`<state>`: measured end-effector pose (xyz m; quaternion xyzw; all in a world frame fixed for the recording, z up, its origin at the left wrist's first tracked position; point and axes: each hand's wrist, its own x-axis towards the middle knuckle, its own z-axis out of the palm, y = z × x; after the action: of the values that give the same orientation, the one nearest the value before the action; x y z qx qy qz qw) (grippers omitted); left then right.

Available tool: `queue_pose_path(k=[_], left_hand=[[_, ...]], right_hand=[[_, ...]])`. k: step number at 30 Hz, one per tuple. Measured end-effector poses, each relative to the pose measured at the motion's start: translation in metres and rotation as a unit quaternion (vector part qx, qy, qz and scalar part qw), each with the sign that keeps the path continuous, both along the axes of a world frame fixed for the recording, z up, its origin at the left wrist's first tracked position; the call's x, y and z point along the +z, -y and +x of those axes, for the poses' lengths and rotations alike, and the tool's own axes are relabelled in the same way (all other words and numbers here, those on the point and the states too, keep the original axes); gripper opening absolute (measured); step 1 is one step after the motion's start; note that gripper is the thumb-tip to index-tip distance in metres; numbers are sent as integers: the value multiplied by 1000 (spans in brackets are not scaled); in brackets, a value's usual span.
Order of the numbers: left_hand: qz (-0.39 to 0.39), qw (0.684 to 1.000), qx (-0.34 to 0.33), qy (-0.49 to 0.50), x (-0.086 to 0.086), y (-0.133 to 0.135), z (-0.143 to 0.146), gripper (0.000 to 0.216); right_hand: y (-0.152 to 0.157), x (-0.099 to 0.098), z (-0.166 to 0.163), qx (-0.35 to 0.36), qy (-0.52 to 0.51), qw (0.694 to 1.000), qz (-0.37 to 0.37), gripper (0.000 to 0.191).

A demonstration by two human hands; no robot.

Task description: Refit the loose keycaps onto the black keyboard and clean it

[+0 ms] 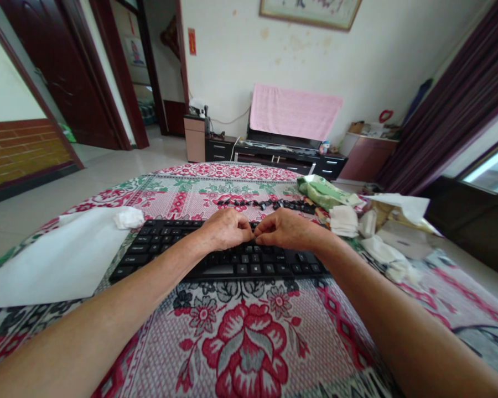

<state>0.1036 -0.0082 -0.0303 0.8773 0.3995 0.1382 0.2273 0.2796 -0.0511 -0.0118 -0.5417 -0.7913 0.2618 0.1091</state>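
A black keyboard (pixel 170 251) lies across a floral tablecloth (pixel 240 337). My left hand (pixel 224 229) and my right hand (pixel 286 229) hover over its upper middle rows, knuckles up, fingers curled in, fingertips meeting in a pinch at the centre. What sits between the fingertips is too small to make out. Behind the hands, a row of loose black keycaps (pixel 265 204) lies on the cloth.
A white paper sheet (pixel 58 260) with a crumpled tissue (pixel 128 217) lies at left. At right sit a green packet (pixel 326 193), folded white wipes (pixel 343 220) and crumpled paper (pixel 398 207). Beyond the table are a dark TV stand and a pink cloth.
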Motion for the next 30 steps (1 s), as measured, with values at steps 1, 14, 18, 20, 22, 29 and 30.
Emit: queue_pose_path(k=[1,14,18,20,22,29,30], left_hand=[[1,1000,0,0,0,0,0,24],[21,1000,-7,10,-1,1,0,21],[20,1000,-21,12,0,0,1,21],[14,1000,-23,14,0,0,2,22],[6,1000,-25,10,1,-1,3,23],[-39,999,-14,-12,4,-2,1,24],[-46,999,-14,-10,4,-2,1,25]], right_hand=[[0,0,0,4,2,1000,0,20],[2,0,-5,30,30,998,50,17],[2,-1,-6,19,31,998,56,17],[2,-1,-5,21,32,998,51,16],[3,0,-4,30,27,998,43,15],[1,1,0,44,6,999,19,17],[1,1,1,48,6,999,14,17]])
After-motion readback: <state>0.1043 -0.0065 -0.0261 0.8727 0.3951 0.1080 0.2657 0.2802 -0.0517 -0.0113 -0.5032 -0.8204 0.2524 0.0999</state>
